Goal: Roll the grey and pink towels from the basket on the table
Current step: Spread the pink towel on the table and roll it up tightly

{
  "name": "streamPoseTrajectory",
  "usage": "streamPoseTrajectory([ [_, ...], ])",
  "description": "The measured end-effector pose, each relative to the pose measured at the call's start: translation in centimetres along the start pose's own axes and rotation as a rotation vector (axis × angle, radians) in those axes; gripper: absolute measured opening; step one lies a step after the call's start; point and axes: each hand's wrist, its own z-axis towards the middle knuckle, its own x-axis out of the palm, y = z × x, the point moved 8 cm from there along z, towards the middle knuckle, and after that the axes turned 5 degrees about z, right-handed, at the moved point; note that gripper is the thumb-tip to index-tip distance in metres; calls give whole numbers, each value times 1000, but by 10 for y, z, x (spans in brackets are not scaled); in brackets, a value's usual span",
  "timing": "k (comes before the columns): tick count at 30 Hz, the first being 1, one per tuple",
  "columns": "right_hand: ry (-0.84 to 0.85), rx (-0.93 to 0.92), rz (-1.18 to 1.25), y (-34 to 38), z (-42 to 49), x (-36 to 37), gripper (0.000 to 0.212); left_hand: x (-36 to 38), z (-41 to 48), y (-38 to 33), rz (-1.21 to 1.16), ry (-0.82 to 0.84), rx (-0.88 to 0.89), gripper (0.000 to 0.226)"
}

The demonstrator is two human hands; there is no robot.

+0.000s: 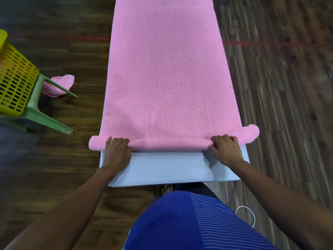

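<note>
A large pink towel lies spread flat along the narrow pale-blue table, covering most of it. Its near end is turned into a short roll that overhangs both table sides. My left hand presses on the roll's left part with fingers curled over it. On the right part of the roll sits my right hand, gripping it the same way. The yellow basket stands at the far left on a green chair. No grey towel is visible.
A small rolled pink towel lies on the wooden floor behind the chair leg. A white cable loops on the floor at the lower right. My bare foot shows under the table's near edge.
</note>
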Motion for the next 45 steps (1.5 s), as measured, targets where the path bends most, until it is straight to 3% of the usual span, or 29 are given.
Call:
streamPoseTrajectory([
  [3, 115, 84, -1, -5, 0, 9, 42, -2, -2, -1, 12, 62, -28, 29],
  [5, -5, 83, -22, -7, -1, 3, 31, -1, -1, 5, -31, 56, -80, 28],
  [7, -163, 77, -11, -7, -3, -7, 19, -5, -2, 10, -36, -52, -123, 18],
  [9, -216, 24, 66, 1, -3, -9, 13, -11, -4, 7, -73, -157, -160, 18],
  [13, -124, -56, 56, 21, -13, 6, 34, 2, -16, -32, -110, -105, 71, 35],
  [16, -36, -20, 75, 23, -16, 18, 47, 20, -20, -33, -72, -4, 103, 55],
  [22, -1, -1, 40, 22, -7, 10, 29, 10, -7, -31, -78, 2, 65, 31],
  [27, 154, 84, 64, 18, -6, 11, 31, 8, -8, -30, -57, 86, 30, 18],
  [32, -189, 45, 45, 16, -4, -13, 16, -2, -6, -21, -27, -112, -60, 20],
  [34, -193, -7, 131, 22, -4, -11, 11, -1, -9, -25, -31, -131, -56, 16],
  [40, -80, -101, 151, 36, -15, 9, 48, 18, -18, -29, -40, -28, 26, 56],
  [45, -97, -73, 264, 37, -2, 0, 41, 10, -1, -24, 0, -44, 27, 41],
])
